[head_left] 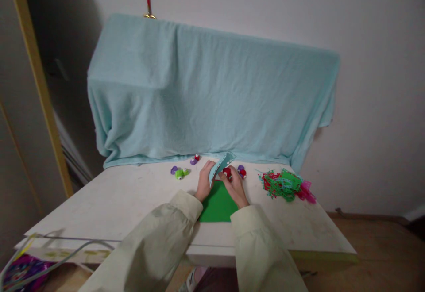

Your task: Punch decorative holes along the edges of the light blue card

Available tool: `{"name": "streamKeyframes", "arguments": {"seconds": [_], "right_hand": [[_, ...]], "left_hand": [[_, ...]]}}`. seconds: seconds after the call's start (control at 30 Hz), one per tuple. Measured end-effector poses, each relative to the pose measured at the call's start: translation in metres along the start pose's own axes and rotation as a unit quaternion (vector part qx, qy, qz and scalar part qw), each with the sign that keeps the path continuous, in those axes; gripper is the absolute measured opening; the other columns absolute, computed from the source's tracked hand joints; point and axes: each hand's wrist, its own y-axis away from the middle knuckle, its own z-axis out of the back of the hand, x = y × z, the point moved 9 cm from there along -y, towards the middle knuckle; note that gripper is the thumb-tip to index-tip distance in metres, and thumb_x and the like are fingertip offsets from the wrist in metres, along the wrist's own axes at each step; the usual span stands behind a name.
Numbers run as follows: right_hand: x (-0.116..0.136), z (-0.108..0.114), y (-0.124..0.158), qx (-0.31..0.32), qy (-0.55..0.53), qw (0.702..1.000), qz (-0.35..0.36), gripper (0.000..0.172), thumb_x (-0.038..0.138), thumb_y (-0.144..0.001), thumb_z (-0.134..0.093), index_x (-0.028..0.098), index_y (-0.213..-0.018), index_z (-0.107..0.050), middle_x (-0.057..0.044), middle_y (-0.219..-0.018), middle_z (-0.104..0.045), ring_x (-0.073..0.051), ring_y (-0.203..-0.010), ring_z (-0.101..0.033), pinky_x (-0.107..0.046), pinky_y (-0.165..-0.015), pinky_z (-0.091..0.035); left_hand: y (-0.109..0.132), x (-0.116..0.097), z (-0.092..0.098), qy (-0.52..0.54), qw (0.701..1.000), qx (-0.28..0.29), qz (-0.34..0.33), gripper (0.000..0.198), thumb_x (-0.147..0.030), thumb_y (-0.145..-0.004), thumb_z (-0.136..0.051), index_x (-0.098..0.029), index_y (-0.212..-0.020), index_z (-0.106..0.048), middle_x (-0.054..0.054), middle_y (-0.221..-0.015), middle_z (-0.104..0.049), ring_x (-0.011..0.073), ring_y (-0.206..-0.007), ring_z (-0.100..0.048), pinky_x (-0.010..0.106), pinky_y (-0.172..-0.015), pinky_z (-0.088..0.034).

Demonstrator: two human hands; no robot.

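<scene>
My left hand (205,180) is closed on a curved light blue strip (218,168) with dark and pale dashes along it. The strip stands tilted above the table. Close beside it, my right hand (235,185) has its thumb and fingers around a small red figure (227,172) with a white eye. Part of that figure is hidden by the fingers. Under both hands a flat green sheet (218,205) lies on the white table. Just right of my right hand sits a purple and red figure (242,172) with an eye.
Left of my hands lie a green and purple figure (181,173) and a purple and red one (195,159). A heap of cut, netted scraps (282,186) lies right. A blue cloth (212,93) hangs behind the white table (133,194). A cable (76,250) crosses the front left edge.
</scene>
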Motion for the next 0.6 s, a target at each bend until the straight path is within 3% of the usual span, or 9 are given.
{"name": "streamKeyframes", "arguments": {"seconds": [0.3,0.5,0.6], "right_hand": [[-0.001,0.002,0.000,0.006,-0.071,0.997,-0.033,0.022,0.043,-0.086,-0.054,0.021,-0.089,-0.056,0.000,-0.079,-0.057,-0.017,-0.074,-0.052,-0.026,-0.068,-0.040],[-0.015,0.001,-0.002,-0.002,-0.155,0.985,-0.069,0.031,0.045,-0.083,-0.057,0.021,-0.066,-0.046,0.004,-0.062,-0.045,-0.013,-0.059,-0.042,-0.025,-0.058,-0.036],[-0.024,0.000,-0.002,-0.003,-0.163,0.983,-0.087,0.036,0.048,-0.081,-0.058,0.021,-0.062,-0.042,0.005,-0.056,-0.040,-0.012,-0.054,-0.039,-0.025,-0.054,-0.033]], "left_hand": [[0.001,-0.004,-0.008,0.056,0.998,0.040,0.004,0.016,-0.027,-0.088,-0.045,-0.016,-0.087,-0.058,0.007,-0.087,-0.056,0.0205,-0.081,-0.051,0.033,-0.075,-0.042],[0.007,0.016,-0.012,0.137,0.975,0.022,0.171,0.031,-0.045,-0.084,-0.052,-0.016,-0.079,-0.062,0.003,-0.068,-0.059,0.0219,-0.074,-0.056,0.034,-0.070,-0.047],[0.008,0.017,-0.016,0.181,0.961,0.024,0.209,0.035,-0.049,-0.082,-0.054,-0.016,-0.083,-0.063,0.004,-0.066,-0.060,0.0226,-0.074,-0.058,0.035,-0.069,-0.048]]}}
